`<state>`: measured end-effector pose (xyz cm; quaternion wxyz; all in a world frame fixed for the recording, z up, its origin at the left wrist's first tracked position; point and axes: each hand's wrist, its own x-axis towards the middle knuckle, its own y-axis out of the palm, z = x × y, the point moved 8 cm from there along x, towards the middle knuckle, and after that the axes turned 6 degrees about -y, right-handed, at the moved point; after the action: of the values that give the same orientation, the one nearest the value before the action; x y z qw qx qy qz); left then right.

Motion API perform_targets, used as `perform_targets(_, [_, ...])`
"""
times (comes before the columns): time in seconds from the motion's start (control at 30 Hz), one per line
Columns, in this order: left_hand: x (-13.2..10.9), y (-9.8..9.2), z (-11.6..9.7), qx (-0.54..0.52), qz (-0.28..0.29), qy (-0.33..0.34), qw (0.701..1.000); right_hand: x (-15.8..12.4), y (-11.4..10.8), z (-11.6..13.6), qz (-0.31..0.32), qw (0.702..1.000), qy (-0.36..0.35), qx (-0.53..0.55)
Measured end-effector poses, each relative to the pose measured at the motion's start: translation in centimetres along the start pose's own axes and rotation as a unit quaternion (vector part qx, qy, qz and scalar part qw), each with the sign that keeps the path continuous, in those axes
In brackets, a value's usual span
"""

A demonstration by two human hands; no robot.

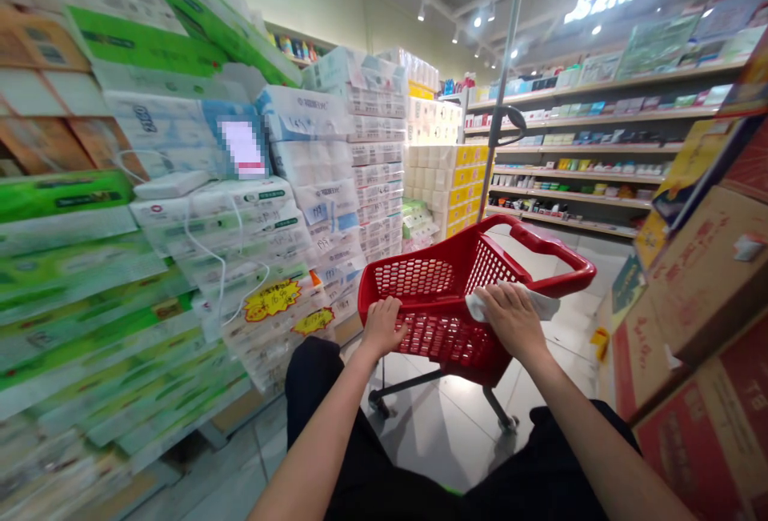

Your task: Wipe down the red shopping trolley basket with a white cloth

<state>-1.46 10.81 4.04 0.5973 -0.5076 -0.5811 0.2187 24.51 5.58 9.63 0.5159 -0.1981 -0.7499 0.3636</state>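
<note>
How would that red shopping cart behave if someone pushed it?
The red cart would probably roll easily, standing on small wheels. Its perforated basket looks like rigid plastic, so it likely won't bend much and may feel light.

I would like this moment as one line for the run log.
left hand: grips red cart at rim; right hand: over white cloth at cart rim; left side: stacked paper packs; right side: cardboard boxes
</note>
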Motion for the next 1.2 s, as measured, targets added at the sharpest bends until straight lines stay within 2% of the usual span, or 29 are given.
perform_targets(0.07, [-0.1, 0.0, -0.2, 0.012, 0.000, -0.005, 1.000, 0.5, 0.3, 1.2, -0.017, 0.999, 0.036, 0.000])
perform_targets(0.13, [-0.4, 0.0, -0.7, 0.024, -0.001, -0.006, 1.000, 1.1, 1.2, 3.7, -0.025, 0.998, 0.049, 0.013])
perform_targets(0.27, [-1.2, 0.3, -2.6, 0.034, -0.009, -0.002, 0.999, 2.2, 3.3, 10.2, -0.019, 0.998, 0.004, 0.061])
perform_targets(0.37, [-1.6, 0.7, -3.9, 0.038, -0.015, 0.002, 0.999, 2.2, 3.8, 12.0, -0.016, 0.996, -0.034, 0.082])
perform_targets(0.47, [-1.6, 0.9, -4.5, 0.041, -0.013, 0.010, 0.999, 1.4, 3.6, 9.7, -0.004, 0.994, -0.071, 0.077])
perform_targets(0.53, [-1.4, 0.9, -4.7, 0.036, -0.011, 0.016, 0.999, 0.5, 3.2, 6.0, -0.002, 0.996, -0.069, 0.058])
perform_targets(0.67, [-1.1, 0.6, -4.9, 0.022, -0.010, 0.022, 0.999, -0.9, 2.1, -1.9, -0.019, 1.000, -0.003, 0.002])
perform_targets(0.73, [-1.2, 0.7, -5.1, 0.022, -0.011, 0.019, 1.000, -1.0, 2.0, -3.6, -0.027, 0.999, 0.021, -0.012])
perform_targets(0.8, [-1.3, 0.9, -5.4, 0.024, -0.015, 0.017, 0.999, -0.7, 2.1, -3.7, -0.039, 0.998, 0.053, -0.016])
perform_targets(0.9, [-1.6, 1.4, -6.0, 0.029, -0.026, 0.014, 0.999, 0.2, 2.6, -0.4, -0.055, 0.995, 0.085, -0.003])
perform_targets(1.07, [-2.1, 1.8, -6.3, 0.040, -0.026, 0.012, 0.999, 1.6, 3.8, 8.8, -0.032, 0.997, 0.028, 0.061])
perform_targets(1.13, [-2.3, 1.5, -6.3, 0.039, -0.026, 0.019, 0.999, 1.7, 3.8, 10.5, -0.028, 0.997, 0.007, 0.075])
perform_targets(1.2, [-2.5, 1.3, -6.1, 0.033, -0.022, 0.031, 0.999, 1.7, 3.7, 10.5, -0.023, 0.996, -0.027, 0.083])
